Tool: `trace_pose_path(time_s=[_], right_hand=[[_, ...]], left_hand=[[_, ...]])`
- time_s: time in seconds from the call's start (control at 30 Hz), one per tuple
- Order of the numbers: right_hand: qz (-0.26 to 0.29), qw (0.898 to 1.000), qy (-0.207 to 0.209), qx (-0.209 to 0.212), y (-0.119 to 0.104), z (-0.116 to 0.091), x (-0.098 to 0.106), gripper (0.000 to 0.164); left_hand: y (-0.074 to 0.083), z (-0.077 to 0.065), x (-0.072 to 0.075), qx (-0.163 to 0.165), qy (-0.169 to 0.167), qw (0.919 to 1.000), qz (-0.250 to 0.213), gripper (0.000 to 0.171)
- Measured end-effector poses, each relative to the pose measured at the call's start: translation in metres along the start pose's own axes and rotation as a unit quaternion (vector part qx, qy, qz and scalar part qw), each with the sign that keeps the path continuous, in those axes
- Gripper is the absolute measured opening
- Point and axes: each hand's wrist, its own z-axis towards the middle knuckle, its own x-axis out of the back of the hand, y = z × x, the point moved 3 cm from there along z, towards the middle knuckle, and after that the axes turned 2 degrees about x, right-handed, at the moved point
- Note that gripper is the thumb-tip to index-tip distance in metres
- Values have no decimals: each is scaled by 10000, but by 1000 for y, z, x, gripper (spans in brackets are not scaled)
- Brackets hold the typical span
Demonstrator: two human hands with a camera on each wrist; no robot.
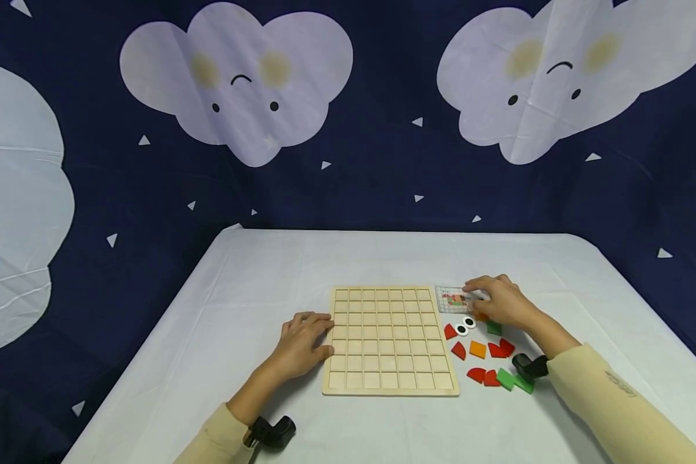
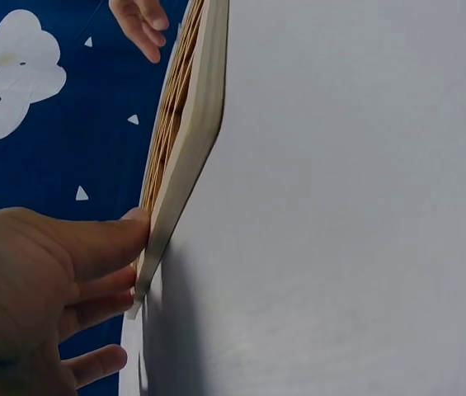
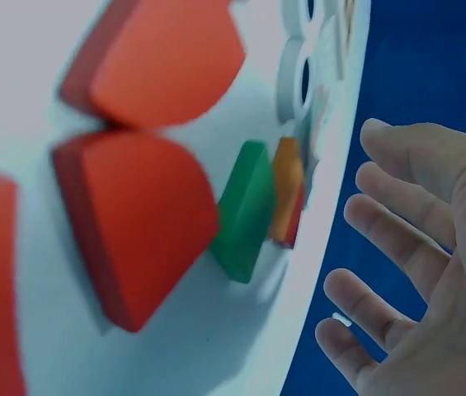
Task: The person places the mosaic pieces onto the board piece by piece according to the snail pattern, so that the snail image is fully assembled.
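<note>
My left hand (image 1: 300, 345) rests at the left side of a light wooden grid board (image 1: 391, 391), its thumb and fingertips touching the frame. Up close in the left wrist view, the thumb (image 2: 109, 246) lies against the board's edge with the fingers loosely extended. My right hand (image 1: 503, 301) is over the right end of a clear printed card (image 1: 449, 300), palm down. Spread, slightly bent fingers with nothing between them show in the right wrist view. Under and near this hand lie an orange piece (image 3: 285, 191), a green piece (image 3: 247, 210) and two round eye pieces (image 1: 469, 322).
Several red rounded pieces (image 1: 476, 374), an orange square (image 1: 478, 349) and green pieces (image 1: 505, 379) lie right of the board on the white tablecloth (image 1: 255, 277). A dark blue cloud-print curtain (image 1: 371, 193) hangs behind the table. Each wrist wears a black camera (image 1: 275, 433).
</note>
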Motion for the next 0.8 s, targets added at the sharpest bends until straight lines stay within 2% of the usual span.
trace_pose_path(time_s=[0.23, 0.47, 0.67, 0.8], right_hand=[[149, 9997, 188, -3, -10, -19, 5, 39], [267, 9991, 320, -85, -16, -43, 5, 43], [337, 9982, 502, -46, -18, -62, -4, 40], [264, 9975, 646, 58, -24, -71, -12, 35]], left_hand=[[-4, 2, 2, -126, -195, 9991, -365, 49], [-6, 5, 3, -272, -301, 9982, -434, 50], [-9, 6, 2, -284, -337, 9973, -594, 50], [-9, 5, 1, -521, -202, 9967, -596, 50]])
